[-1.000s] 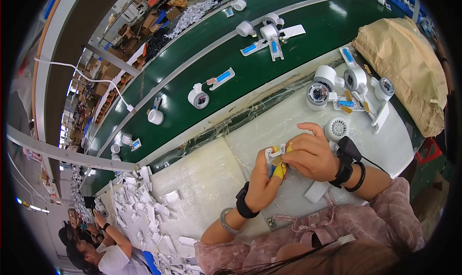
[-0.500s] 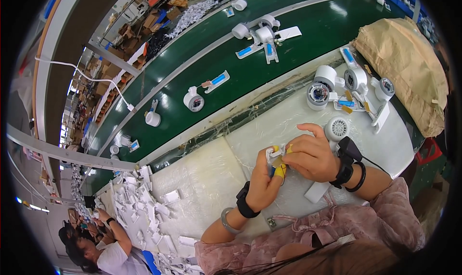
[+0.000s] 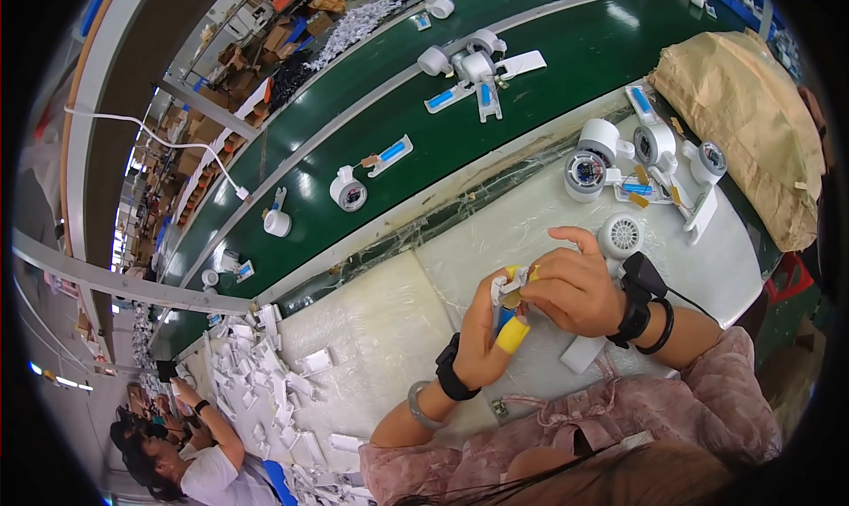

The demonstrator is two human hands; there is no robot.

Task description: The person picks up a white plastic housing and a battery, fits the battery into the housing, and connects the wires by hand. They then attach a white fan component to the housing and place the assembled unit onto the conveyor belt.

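My left hand (image 3: pixel 482 342) is closed around a small white plastic fan handle (image 3: pixel 498 288) with a blue cell inside, its yellow-wrapped thumb extended along the near side. My right hand (image 3: pixel 579 287) pinches at the upper right of the same piece, its index finger lifted. What exactly lies between the right fingertips is hidden. Just beyond the right hand sits a round white grille head (image 3: pixel 622 236). Under the right wrist, on the plastic-covered table, lies a white handle cover (image 3: pixel 582 354).
Several white fan units (image 3: pixel 601 141) with open round heads stand at the far right of the table, beside a brown paper sack (image 3: pixel 734 126). A green conveyor belt (image 3: pixel 407 205) carries more units. White plastic parts (image 3: pixel 274 378) are heaped at left, near a co-worker (image 3: pixel 203 462).
The fan units on the belt have shifted slightly left. My left thumb has straightened, showing more of its yellow wrap and the blue cell. My right hand has barely moved.
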